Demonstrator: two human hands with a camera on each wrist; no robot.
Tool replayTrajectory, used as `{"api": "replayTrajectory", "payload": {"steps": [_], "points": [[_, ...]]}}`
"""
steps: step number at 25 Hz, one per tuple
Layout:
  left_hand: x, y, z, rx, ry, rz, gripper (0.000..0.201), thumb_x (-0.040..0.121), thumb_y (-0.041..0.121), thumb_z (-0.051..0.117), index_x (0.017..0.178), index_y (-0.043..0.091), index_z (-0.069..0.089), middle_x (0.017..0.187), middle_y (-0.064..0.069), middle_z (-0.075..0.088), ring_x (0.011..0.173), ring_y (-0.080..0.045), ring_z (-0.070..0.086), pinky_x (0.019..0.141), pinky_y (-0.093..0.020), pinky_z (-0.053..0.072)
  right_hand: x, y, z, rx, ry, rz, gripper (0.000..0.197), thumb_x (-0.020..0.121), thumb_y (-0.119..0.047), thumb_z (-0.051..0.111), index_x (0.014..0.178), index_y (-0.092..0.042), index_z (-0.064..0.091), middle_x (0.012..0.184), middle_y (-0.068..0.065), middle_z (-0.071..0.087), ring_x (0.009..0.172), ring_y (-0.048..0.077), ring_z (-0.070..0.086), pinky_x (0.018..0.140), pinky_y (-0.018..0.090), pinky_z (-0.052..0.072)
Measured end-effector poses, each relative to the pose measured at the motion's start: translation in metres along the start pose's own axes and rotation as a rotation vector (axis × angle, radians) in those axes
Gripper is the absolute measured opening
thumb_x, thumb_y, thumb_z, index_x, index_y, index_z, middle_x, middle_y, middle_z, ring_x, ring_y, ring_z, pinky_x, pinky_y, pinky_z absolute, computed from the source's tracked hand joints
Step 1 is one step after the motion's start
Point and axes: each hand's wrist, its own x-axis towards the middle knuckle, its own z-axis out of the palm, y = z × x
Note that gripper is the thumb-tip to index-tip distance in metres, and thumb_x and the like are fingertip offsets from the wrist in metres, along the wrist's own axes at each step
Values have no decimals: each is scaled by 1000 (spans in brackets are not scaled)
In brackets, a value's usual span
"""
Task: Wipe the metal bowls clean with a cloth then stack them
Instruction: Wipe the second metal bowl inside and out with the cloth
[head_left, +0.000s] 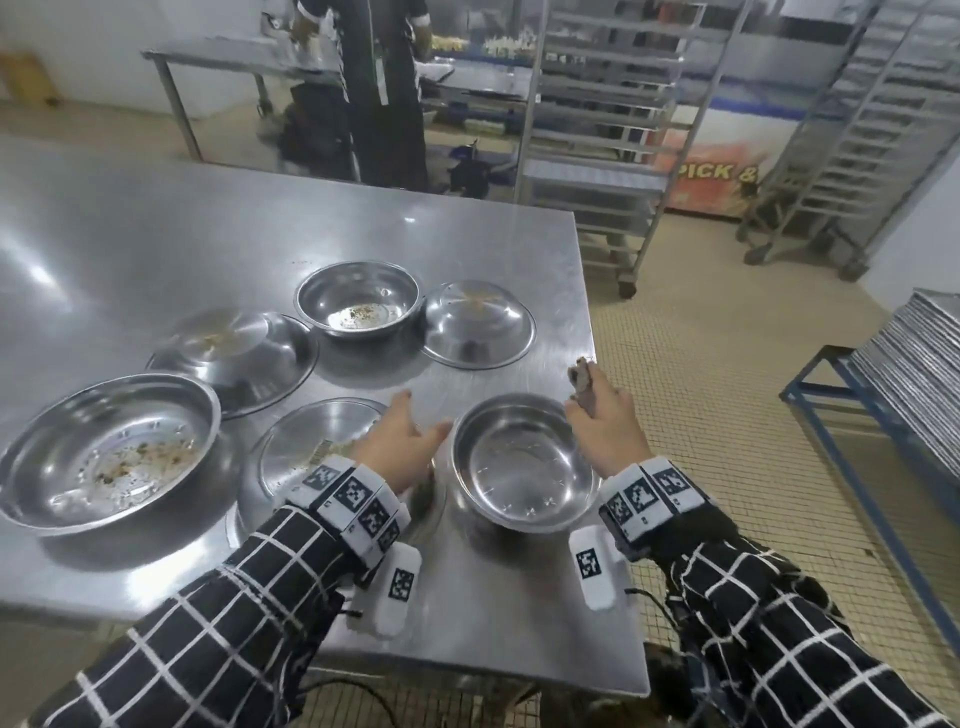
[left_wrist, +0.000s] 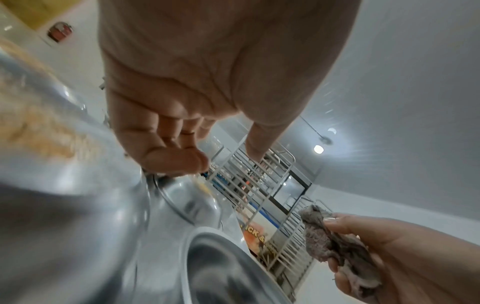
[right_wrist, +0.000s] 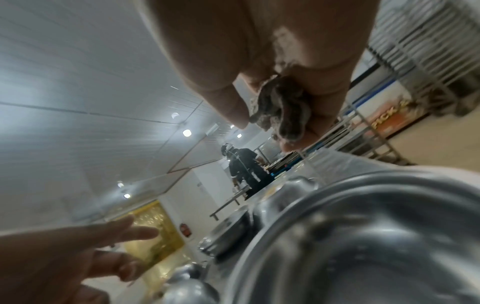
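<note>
An upright metal bowl (head_left: 524, 462) with a mostly clean inside stands near the table's front right corner. My right hand (head_left: 587, 395) grips a crumpled grey cloth (head_left: 581, 378) just above the bowl's far right rim. My left hand (head_left: 423, 415) is open with fingers spread, close beside the bowl's left rim and over an upturned bowl (head_left: 311, 441). At the left sits a large bowl (head_left: 109, 452) with crumbs inside. Behind are an upturned bowl (head_left: 234, 358), a crumb-soiled upright bowl (head_left: 358, 306) and another upturned bowl (head_left: 478, 325). The cloth (right_wrist: 280, 107) bulges from my right fist.
The steel table (head_left: 130, 234) ends at its right edge (head_left: 597, 364) beside my right hand. Wheeled tray racks (head_left: 597, 130) stand behind on the tiled floor. Stacked metal trays (head_left: 919, 374) lie on a blue frame at the right. A person in dark clothes (head_left: 384, 88) stands at a far table.
</note>
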Motion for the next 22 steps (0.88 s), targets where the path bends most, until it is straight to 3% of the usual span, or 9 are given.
{"api": "replayTrajectory", "payload": {"steps": [3, 5, 8, 10, 13, 15, 17, 20, 22], "points": [[36, -8, -57, 100, 48, -22, 76, 90, 53, 48, 148, 16, 15, 117, -14, 61, 108, -33, 59, 94, -49, 47, 39, -41, 32, 97, -84, -95, 31, 93, -12, 46, 123, -22, 48, 117, 17, 48, 82, 20, 57, 74, 39, 59], [65, -18, -94, 192, 81, -61, 72, 91, 52, 48, 145, 11, 21, 124, -13, 58, 109, -32, 59, 94, -46, 48, 68, -69, 61, 105, -162, -119, 39, 93, -13, 49, 130, -24, 45, 117, 12, 53, 77, 21, 59, 65, 35, 60], [108, -32, -137, 246, 147, -58, 54, 93, 41, 52, 131, 4, 41, 109, -12, 61, 98, -27, 60, 84, -35, 47, 114, -98, 110, -84, -187, -102, 54, 91, -25, 56, 141, -21, 36, 126, 13, 54, 103, 33, 61, 86, 44, 54], [140, -40, -161, 274, 153, -68, 47, 95, 35, 53, 130, 5, 42, 112, -11, 62, 96, -23, 58, 77, -28, 41, 148, -110, 145, -165, -190, -68, 54, 90, -28, 58, 138, -15, 39, 131, 15, 53, 115, 35, 55, 96, 46, 47], [197, -62, -188, 352, 86, -122, 57, 94, 40, 51, 138, 8, 34, 126, -11, 59, 112, -28, 57, 86, -32, 42, 199, -118, 187, -166, -202, 53, 46, 87, -32, 58, 128, -15, 49, 121, 14, 60, 108, 34, 60, 92, 47, 50], [233, -74, -199, 352, 47, -126, 61, 93, 41, 52, 140, 10, 30, 128, -11, 58, 112, -28, 57, 89, -35, 44, 230, -116, 211, -161, -220, 119, 34, 86, -29, 59, 116, -14, 55, 115, 14, 62, 99, 34, 63, 88, 47, 53], [258, -82, -201, 289, 14, -151, 63, 91, 37, 57, 141, 9, 30, 122, -11, 59, 104, -27, 59, 80, -31, 44, 253, -107, 226, -215, -243, 158, 35, 85, -27, 61, 117, -14, 55, 115, 15, 61, 97, 33, 64, 87, 45, 53], [286, -90, -200, 184, -56, -203, 46, 89, 29, 64, 123, 0, 51, 90, -8, 62, 72, -19, 58, 59, -22, 44, 267, -114, 242, -163, -238, 195, 47, 88, -25, 61, 130, -8, 49, 124, 17, 57, 106, 33, 62, 86, 42, 55], [295, -94, -200, 116, -72, -245, 38, 88, 22, 66, 113, -5, 56, 91, -12, 65, 69, -19, 58, 58, -23, 49, 270, -117, 251, -84, -172, 239, 47, 89, -22, 61, 131, -5, 47, 126, 18, 56, 106, 33, 62, 84, 41, 56]]}}
